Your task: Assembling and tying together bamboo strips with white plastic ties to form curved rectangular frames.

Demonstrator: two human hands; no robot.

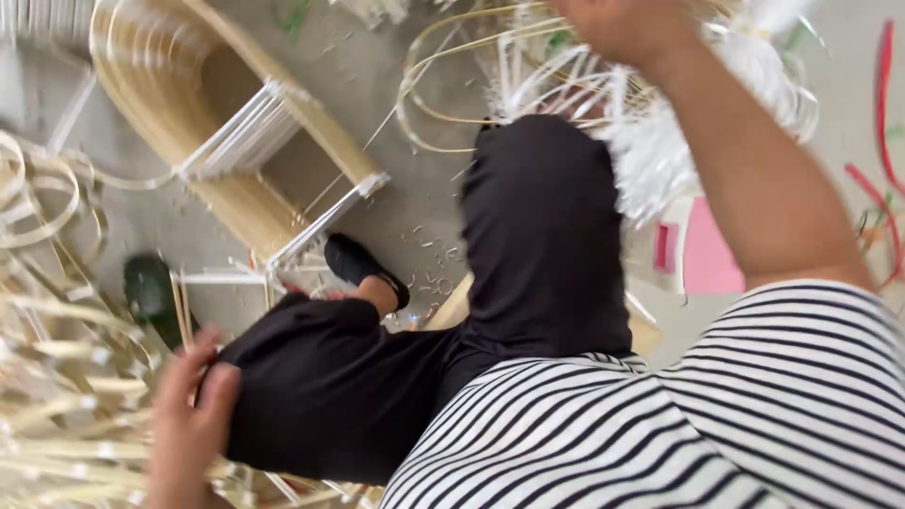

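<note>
Head view: the person sits on the floor [405, 198] amid cane weaving work. Step in hand, as judged: gathering strip material. The left hand [189, 415] lies at the bottom left corner, fingers loosely curled on the pale cane strips [66, 415] beside the black trouser knee; whether it grips a strip cannot be told. The right hand [617, 28] is raised at the top edge, arm extended, touching the white strip bundle [660, 141]; its closure is cropped. A part-woven cane frame [198, 123] lies well apart, upper left.
</note>
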